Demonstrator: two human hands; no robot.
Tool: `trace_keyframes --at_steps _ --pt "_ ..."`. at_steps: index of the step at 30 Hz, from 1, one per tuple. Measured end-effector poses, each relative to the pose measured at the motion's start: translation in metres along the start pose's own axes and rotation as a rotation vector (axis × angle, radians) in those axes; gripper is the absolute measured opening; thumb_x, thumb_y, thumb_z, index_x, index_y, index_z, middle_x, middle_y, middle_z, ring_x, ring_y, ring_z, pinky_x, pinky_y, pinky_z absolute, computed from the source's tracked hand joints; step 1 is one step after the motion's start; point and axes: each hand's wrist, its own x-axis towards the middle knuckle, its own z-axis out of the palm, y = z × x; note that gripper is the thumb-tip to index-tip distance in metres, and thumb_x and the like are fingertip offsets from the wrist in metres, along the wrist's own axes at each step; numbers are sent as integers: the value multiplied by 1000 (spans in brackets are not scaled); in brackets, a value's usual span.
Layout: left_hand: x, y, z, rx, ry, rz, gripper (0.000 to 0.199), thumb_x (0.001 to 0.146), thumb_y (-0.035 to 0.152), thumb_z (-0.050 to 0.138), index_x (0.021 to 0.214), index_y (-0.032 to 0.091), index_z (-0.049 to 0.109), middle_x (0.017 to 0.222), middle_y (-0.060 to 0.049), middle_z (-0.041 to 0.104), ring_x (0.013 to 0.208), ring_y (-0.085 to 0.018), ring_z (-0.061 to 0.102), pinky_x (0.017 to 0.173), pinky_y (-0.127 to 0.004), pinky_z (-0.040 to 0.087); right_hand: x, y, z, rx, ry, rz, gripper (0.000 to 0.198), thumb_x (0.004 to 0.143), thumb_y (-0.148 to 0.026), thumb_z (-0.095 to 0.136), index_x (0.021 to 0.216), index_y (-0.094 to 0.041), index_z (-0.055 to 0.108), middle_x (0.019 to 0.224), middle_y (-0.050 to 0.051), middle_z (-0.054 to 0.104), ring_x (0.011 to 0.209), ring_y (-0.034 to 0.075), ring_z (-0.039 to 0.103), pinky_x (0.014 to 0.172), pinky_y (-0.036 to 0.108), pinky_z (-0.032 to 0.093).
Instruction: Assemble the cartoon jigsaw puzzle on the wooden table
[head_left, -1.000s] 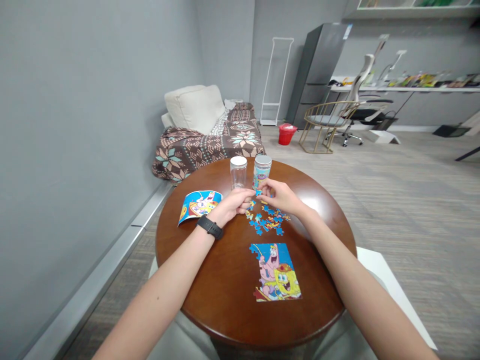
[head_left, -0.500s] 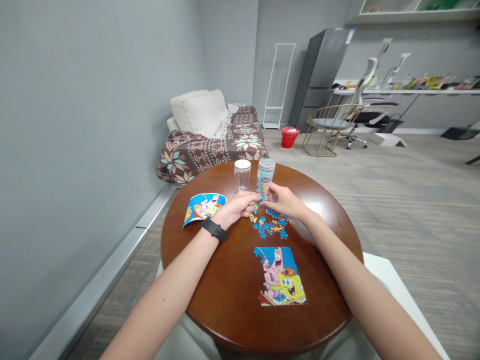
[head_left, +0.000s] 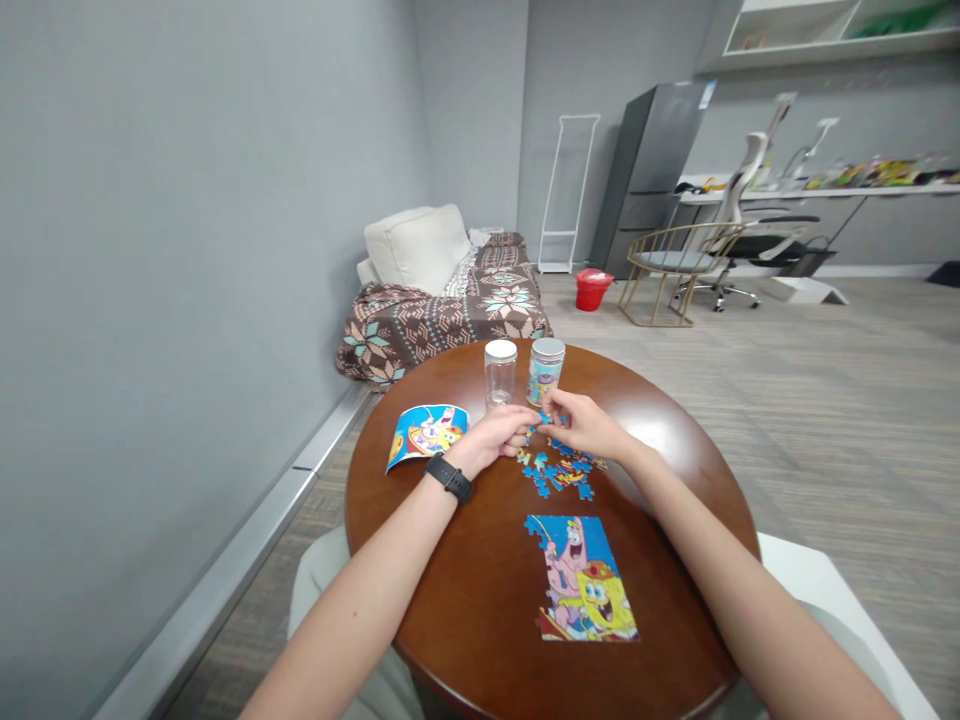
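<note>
My left hand, with a black watch on its wrist, hovers beside the loose pieces, fingers curled and the index finger reaching towards my right hand. Whatever lies inside those curled fingers is hidden. A small blue jigsaw piece is pinched between the thumb and fingers of my right hand, close to the left fingertip. Below both hands lies a pile of loose jigsaw pieces, mostly blue. Nearer to me is a partly joined jigsaw with a pink and a yellow cartoon figure; its left edge is uneven.
A curled picture sheet lies on the left of the round brown table. Behind the hands stand a clear jar with a white lid and a printed jar. A patterned sofa is beyond.
The view has tilted up and turned slightly left, so everything sits lower and further right. Both hands keep nearly the same pose over the pieces.
</note>
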Motion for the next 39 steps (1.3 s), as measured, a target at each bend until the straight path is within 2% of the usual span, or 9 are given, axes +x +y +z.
trace_keyframes --at_steps 5,10,15,20,27,31,35,39 --pt "1 -2 -2 -1 -16 -2 20 76 24 62 70 18 44 47 13 23 35 -2 16 38 -17 8 1 -1 1 33 -4 -9 11 80 -24 56 89 -20 51 70 -1 55 62 14 52 60 26 42" --pt "3 -2 -4 4 -7 12 35 70 32 71 67 20 38 47 13 22 36 -1 15 38 -17 8 1 0 4 43 0 17 16 82 -25 55 96 -20 50 68 -2 53 60 14 52 60 27 43" --pt "3 -2 -4 -29 -14 8 39 71 36 71 66 20 35 47 14 20 36 -2 14 38 -17 7 2 4 5 47 25 25 15 80 -29 59 89 -20 51 74 0 56 64 14 53 62 28 44" --pt "3 -2 -3 -27 -23 9 40 71 34 72 66 20 34 45 14 22 34 -1 14 37 -17 6 1 4 4 30 16 54 20 77 -31 63 81 -21 45 66 -3 54 60 13 51 59 26 42" --pt "-1 2 0 -14 -11 17 34 77 28 66 64 20 35 46 13 21 34 -1 15 37 -16 8 1 2 4 50 -6 58 19 80 -34 61 82 -21 47 66 -3 55 60 14 52 59 27 43" --pt "-3 3 3 -25 1 21 31 80 23 60 63 20 34 47 12 21 35 -1 15 37 -16 9 1 7 5 43 10 17 14 80 -28 57 89 -20 49 69 -1 56 64 15 53 62 28 44" --pt "-3 4 3 -36 -6 24 28 78 20 61 64 19 37 47 13 21 35 -1 15 36 -16 9 1 10 5 8 20 1 4 80 -21 52 83 -20 52 70 0 56 63 14 52 62 26 42" --pt "-3 3 2 -6 -16 17 36 75 23 66 61 20 33 46 13 21 34 -1 15 36 -16 9 0 8 5 -6 11 1 6 80 -25 54 80 -19 55 68 1 58 63 14 52 61 26 42"
